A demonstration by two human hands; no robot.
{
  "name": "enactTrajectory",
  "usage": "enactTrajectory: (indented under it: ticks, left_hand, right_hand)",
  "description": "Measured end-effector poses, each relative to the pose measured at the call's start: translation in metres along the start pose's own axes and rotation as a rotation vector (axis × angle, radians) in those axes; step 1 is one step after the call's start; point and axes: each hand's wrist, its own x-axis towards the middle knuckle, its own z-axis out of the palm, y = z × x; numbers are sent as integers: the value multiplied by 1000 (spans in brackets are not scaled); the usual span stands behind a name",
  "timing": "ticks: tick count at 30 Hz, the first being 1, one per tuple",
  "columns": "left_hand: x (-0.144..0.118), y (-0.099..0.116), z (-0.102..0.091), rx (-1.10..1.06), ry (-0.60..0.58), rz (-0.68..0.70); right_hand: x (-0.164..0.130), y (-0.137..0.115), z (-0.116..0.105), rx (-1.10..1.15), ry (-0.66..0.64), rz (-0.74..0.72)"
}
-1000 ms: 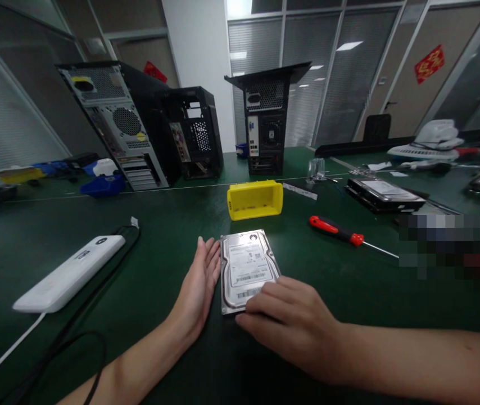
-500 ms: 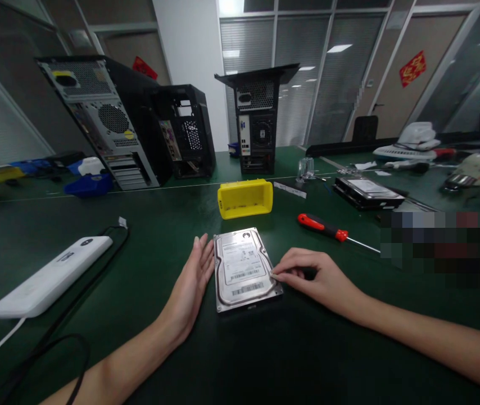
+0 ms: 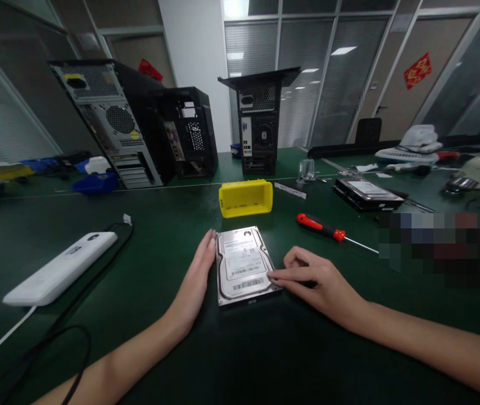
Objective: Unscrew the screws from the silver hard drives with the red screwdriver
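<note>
Hard drive (image 3: 245, 265) lies flat, label up, mid-table w/ its short end toward the near edge of the green table (image 3: 159, 225). Left hand (image 3: 195, 278) flat, fingers straight and together, pressed along the drive's left side, gripping nothing. Right hand (image 3: 313, 278) loosely curled, fingertips touching the drive's right near corner; no real hold. Best to keep the left palm as a stop so the drive doesn't skid. Yellow bin (image 3: 245, 198) just beyond the far end, red screwdriver (image 3: 322, 226) near on the right, white power strip (image 3: 60, 268) well left. Open room toward the near edge.
</note>
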Motion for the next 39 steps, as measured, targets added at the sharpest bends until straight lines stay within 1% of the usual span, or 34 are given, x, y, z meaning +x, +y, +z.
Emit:
enactTrajectory:
  ticks: [5,9,12,15,17,20,25,30,35,37,39]
  left_hand:
    - [-8,-1,1,271,-1,204]
    - [-14,2,0,427,-18,374]
    - [-17,4,1,609,-68,486]
    - [-17,4,3,756,-125,548]
    - [-16,2,4,765,-158,558]
    - [-15,-2,4,724,-181,558]
    - [-14,-5,5,706,-188,590]
    - [-5,-7,7,659,-170,637]
    - [-3,-5,8,638,-206,613]
    - [-4,-4,8,633,-200,595]
    - [-5,-3,7,625,-188,572]
  right_hand:
    - [-3,-2,-2,-199,2,-108]
    - [-3,-1,-2,-268,19,-160]
    - [-2,0,-2,-273,31,-191]
    - [1,0,-1,-289,39,-246]
    - [1,-1,-1,-302,36,-269]
    - [1,-1,-1,-292,39,-281]
    - [2,-1,0,-272,53,-266]
    - [7,-5,3,-267,58,-225]
    - [8,-8,5,-171,77,-129]
    - [9,-8,5,-38,87,-28]
    - [10,-8,5,129,103,106]
